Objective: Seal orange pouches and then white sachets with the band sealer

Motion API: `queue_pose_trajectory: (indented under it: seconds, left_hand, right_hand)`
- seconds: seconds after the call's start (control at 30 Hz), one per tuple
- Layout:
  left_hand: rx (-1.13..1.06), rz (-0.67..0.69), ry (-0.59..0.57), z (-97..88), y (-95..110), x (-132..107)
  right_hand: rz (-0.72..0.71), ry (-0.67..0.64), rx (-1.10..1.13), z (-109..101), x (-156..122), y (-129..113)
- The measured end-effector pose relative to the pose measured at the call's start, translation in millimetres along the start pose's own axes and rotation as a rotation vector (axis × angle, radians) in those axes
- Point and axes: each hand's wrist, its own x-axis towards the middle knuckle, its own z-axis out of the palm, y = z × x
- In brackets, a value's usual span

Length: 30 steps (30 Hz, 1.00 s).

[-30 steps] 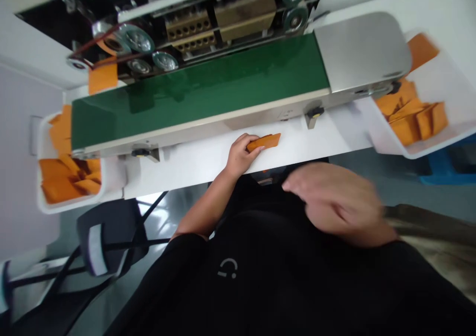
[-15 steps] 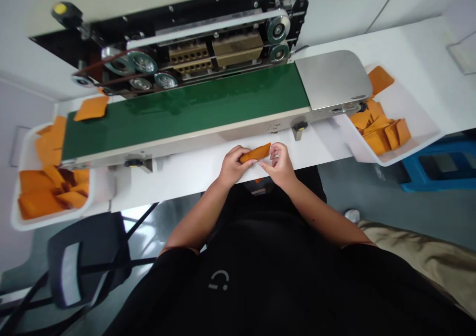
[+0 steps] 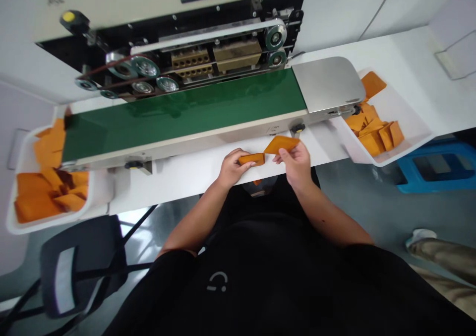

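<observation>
Your left hand [image 3: 232, 169] pinches a narrow orange packet [image 3: 252, 159] between thumb and fingers, while your right hand [image 3: 293, 165] pinches a flat orange packet [image 3: 281, 145] just beside it, both over the white bench [image 3: 186, 184], near the green conveyor belt [image 3: 178, 112].

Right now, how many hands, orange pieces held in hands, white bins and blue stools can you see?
Hands: 2 (left hand, right hand)
Orange pieces held: 2 (narrow piece, wide piece)
White bins: 2 (left bin, right bin)
Blue stools: 1 (blue stool)
Total: 7
</observation>
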Motion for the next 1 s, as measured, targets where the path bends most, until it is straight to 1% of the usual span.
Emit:
queue_pose_trajectory:
  seconds: [0.1, 0.23, 0.3, 0.37, 0.43, 0.5, 0.63, 0.7, 0.83, 0.9, 1.0]
  left_hand:
    - [0.020, -0.013, -0.018, 0.9, 0, 0]
    - [0.039, -0.022, -0.009, 1.7, -2, 0]
    - [0.047, -0.022, -0.009, 2.0, -3, 0]
    - [0.050, -0.018, -0.009, 2.3, -4, 0]
    - [0.050, -0.014, -0.010, 2.6, -4, 0]
    - [0.050, -0.015, -0.009, 2.8, -4, 0]
    - [0.053, -0.018, -0.012, 2.9, -4, -1]
    - [0.056, -0.018, -0.013, 2.8, -3, -1]
    - [0.065, -0.017, -0.011, 2.5, -2, -1]
    - [0.068, -0.015, -0.019, 2.7, -2, -1]
    - [0.070, -0.011, -0.035, 3.3, -1, -1]
  right_hand:
    - [-0.021, -0.015, 0.083, -13, 25, -41]
    - [0.016, -0.080, 0.086, -31, 76, -99]
    - [0.060, -0.060, 0.060, -37, 101, -120]
    - [0.099, 0.006, 0.006, -39, 122, -133]
    - [0.137, 0.062, -0.065, -39, 140, -139]
    - [0.177, 0.078, -0.116, -38, 155, -140]
    - [0.188, -0.006, -0.080, -35, 174, -136]
    - [0.193, -0.003, -0.053, -33, 175, -137]
    - [0.230, 0.087, -0.051, -30, 166, -143]
    - [0.222, 0.073, -0.041, -32, 164, -142]
    - [0.196, 0.046, -0.041, -37, 172, -133]
